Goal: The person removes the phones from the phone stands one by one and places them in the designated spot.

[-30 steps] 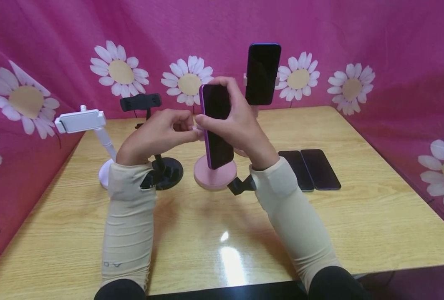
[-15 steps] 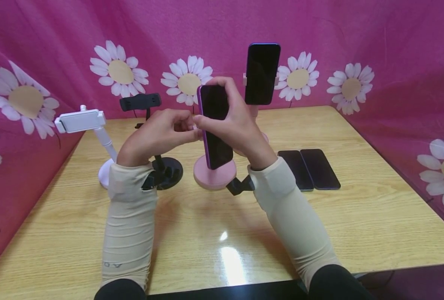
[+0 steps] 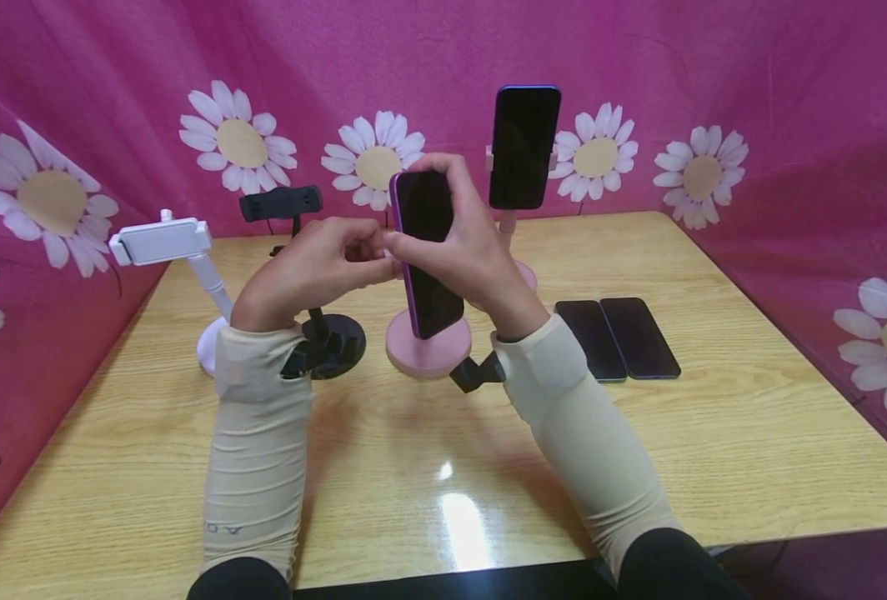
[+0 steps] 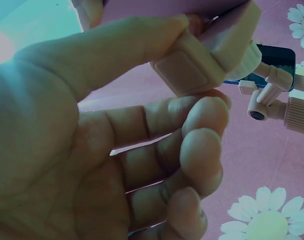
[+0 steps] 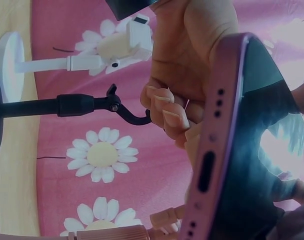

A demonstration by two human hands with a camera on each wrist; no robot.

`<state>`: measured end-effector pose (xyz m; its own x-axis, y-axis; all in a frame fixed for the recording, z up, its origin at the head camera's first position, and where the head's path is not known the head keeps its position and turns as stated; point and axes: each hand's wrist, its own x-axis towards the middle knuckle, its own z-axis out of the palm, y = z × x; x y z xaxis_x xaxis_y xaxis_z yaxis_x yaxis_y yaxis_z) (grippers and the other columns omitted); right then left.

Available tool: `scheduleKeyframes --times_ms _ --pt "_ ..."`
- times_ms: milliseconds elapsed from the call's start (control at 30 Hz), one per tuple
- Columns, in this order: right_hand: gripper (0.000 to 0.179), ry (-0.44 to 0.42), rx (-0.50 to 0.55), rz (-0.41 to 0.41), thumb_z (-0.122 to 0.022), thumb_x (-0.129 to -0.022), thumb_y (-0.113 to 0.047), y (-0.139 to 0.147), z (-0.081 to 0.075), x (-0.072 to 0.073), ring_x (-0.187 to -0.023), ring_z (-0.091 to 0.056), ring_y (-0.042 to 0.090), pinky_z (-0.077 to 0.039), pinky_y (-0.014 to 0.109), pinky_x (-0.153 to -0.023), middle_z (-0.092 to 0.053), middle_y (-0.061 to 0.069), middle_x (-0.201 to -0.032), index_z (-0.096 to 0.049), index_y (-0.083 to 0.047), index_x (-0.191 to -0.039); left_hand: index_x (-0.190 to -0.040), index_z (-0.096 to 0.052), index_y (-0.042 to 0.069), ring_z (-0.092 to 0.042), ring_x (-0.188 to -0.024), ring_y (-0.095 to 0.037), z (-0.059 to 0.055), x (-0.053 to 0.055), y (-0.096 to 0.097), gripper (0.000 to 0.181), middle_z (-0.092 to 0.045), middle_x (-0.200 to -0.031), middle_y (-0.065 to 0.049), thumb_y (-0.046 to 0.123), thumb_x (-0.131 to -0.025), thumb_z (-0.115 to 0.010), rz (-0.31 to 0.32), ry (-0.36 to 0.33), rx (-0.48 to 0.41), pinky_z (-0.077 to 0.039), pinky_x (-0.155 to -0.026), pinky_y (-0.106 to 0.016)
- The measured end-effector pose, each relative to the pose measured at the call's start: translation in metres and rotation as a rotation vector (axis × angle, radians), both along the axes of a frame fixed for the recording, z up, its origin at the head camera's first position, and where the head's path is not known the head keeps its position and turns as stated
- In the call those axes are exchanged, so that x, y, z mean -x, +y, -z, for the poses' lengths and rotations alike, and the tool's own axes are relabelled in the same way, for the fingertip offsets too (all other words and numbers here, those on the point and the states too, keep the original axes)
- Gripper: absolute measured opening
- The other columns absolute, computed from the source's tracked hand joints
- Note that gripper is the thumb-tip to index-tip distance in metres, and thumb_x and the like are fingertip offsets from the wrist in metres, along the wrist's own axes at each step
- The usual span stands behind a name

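Note:
My right hand [image 3: 473, 250] grips a purple-edged phone [image 3: 434, 304], thumb on the near long edge and fingers over the top. The phone stands nearly upright above a round pink base [image 3: 428, 357] of a phone stand. With thumb and fingers, my left hand [image 3: 312, 267] pinches the pink clamp end [image 4: 184, 72] of that stand, at the phone's left edge. In the left wrist view the clamp sits right against the phone's back. From the right wrist view, the phone's bottom edge [image 5: 219, 135] with its port faces the camera, and the left fingers curl behind it.
Behind to the right, another pink stand holds an upright phone [image 3: 524, 150]. Two dark phones [image 3: 641, 337] lie flat at the right. A black stand [image 3: 338, 346] and a white stand [image 3: 162, 242] are at the left. A pink flowered cloth [image 3: 443, 50] hangs behind the table.
The phone and my right hand have shifted slightly left, toward my left fingers. My left hand keeps its pinch on the clamp in nearly the same spot.

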<state>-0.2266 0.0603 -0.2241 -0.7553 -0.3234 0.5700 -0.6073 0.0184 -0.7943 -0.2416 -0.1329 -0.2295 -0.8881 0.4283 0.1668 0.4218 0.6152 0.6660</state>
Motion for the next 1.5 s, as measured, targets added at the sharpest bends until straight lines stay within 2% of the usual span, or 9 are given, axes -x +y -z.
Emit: scheduleKeyframes --times_ms 400,633,833,933,1067,1167,1333,1500 --pt "0.061 0.056 0.016 -0.007 -0.071 -0.076 -0.006 -0.001 -0.001 -0.002 -0.102 -0.051 0.026 -0.045 0.038 -0.085 -0.048 0.017 -0.115 -0.036 -0.001 -0.126 -0.098 -0.065 0.014 -0.058 -0.088 -0.021 0.001 0.000 -0.001 0.021 -0.064 -0.091 -0.005 0.033 -0.089 -0.068 -0.005 -0.026 0.006 -0.047 -0.080 -0.037" --pt "0.063 0.024 0.093 -0.058 -0.069 -0.075 -0.001 0.000 -0.002 -0.002 -0.103 -0.048 0.024 -0.048 0.042 -0.082 -0.045 0.012 -0.115 -0.034 -0.002 -0.126 -0.092 -0.063 0.013 -0.054 -0.084 -0.022 -0.001 0.000 -0.002 0.029 -0.060 -0.087 -0.007 0.040 -0.087 -0.069 -0.013 -0.023 0.025 -0.045 -0.075 -0.038" --pt "0.060 0.080 0.091 -0.060 -0.070 -0.076 -0.001 -0.001 -0.006 -0.010 -0.099 -0.050 0.023 -0.047 0.037 -0.081 -0.047 0.011 -0.111 -0.035 -0.001 -0.124 -0.097 -0.064 0.015 -0.056 -0.086 -0.023 -0.001 0.000 -0.002 0.020 -0.062 -0.090 -0.006 0.033 -0.089 -0.068 -0.012 -0.050 0.015 -0.047 -0.076 -0.038" --pt "0.059 0.093 0.108 -0.070 -0.069 -0.076 0.000 0.002 -0.010 -0.017 -0.093 -0.051 0.025 -0.048 0.037 -0.077 -0.046 0.012 -0.108 -0.035 -0.002 -0.123 -0.096 -0.064 0.015 -0.056 -0.085 -0.023 0.000 0.000 -0.002 0.024 -0.062 -0.089 -0.006 0.037 -0.088 -0.069 -0.007 -0.046 0.015 -0.047 -0.074 -0.038" --pt "0.058 0.099 0.115 -0.017 -0.067 -0.076 -0.004 0.011 -0.015 -0.025 -0.089 -0.052 0.027 -0.047 0.039 -0.075 -0.046 0.012 -0.106 -0.036 -0.005 -0.124 -0.095 -0.062 0.014 -0.055 -0.084 -0.024 0.000 0.001 -0.002 0.034 -0.060 -0.089 -0.007 0.046 -0.086 -0.069 -0.006 -0.057 0.021 -0.046 -0.073 -0.039" --pt "0.058 0.086 0.101 0.046 -0.068 -0.077 -0.007 0.019 -0.015 -0.023 -0.093 -0.052 0.028 -0.046 0.043 -0.078 -0.048 0.013 -0.107 -0.036 -0.007 -0.125 -0.096 -0.061 0.013 -0.055 -0.086 -0.024 0.002 0.001 -0.002 0.033 -0.061 -0.090 -0.007 0.044 -0.087 -0.069 -0.005 -0.075 0.014 -0.047 -0.074 -0.039" --pt "0.062 0.010 0.060 0.145 -0.071 -0.078 -0.008 0.037 0.002 0.001 -0.102 -0.051 0.024 -0.047 0.045 -0.083 -0.048 0.009 -0.115 -0.036 -0.013 -0.128 -0.096 -0.061 0.011 -0.056 -0.086 -0.025 0.005 0.002 -0.005 0.028 -0.062 -0.091 -0.008 0.037 -0.088 -0.069 0.007 -0.080 0.000 -0.047 -0.075 -0.039" --pt "0.066 -0.071 -0.081 0.281 -0.076 -0.077 -0.015 0.062 0.024 0.025 -0.105 -0.051 0.020 -0.047 0.045 -0.086 -0.048 0.005 -0.120 -0.034 -0.019 -0.128 -0.096 -0.062 0.011 -0.056 -0.086 -0.024 0.004 0.004 -0.005 0.027 -0.063 -0.092 -0.007 0.036 -0.088 -0.070 0.025 -0.066 -0.006 -0.047 -0.075 -0.038"
